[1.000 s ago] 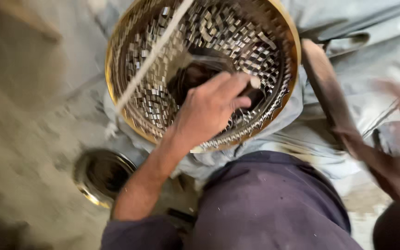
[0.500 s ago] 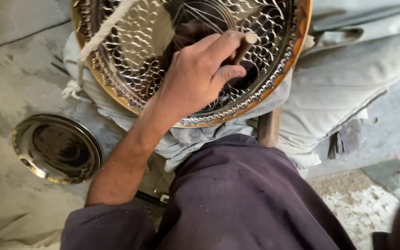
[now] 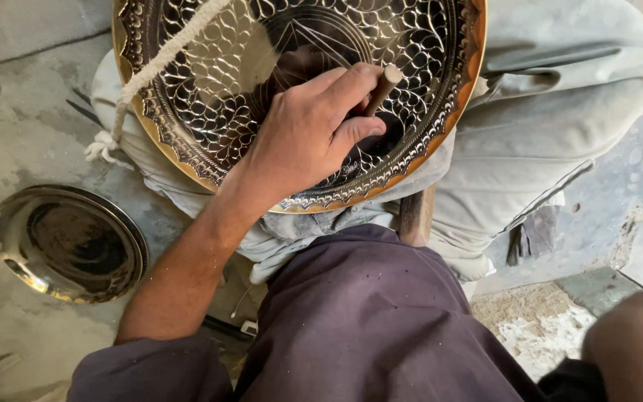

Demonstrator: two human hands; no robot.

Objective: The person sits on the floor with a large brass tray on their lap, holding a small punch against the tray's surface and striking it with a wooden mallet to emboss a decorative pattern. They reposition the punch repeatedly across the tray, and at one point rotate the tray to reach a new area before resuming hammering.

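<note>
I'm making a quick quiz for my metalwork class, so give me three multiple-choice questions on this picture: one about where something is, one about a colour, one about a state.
1. Where does the plain brass plate lie?
A. On the floor beside the left forearm
B. On top of the engraved tray
C. On the person's knee

2. What colour is the rim of the engraved tray?
A. Blue
B. Golden orange
C. White

3. How is the left hand set?
A. Open and flat on the floor
B. Closed in a grip on a wooden-handled tool
C. Pulling the rope

Answers:
1. A, the plate lies on the grey floor left of the forearm.
2. B, the scalloped edge shows golden orange.
3. B, the fingers wrap the handle over the tray; the rope lies untouched across the tray.
</note>
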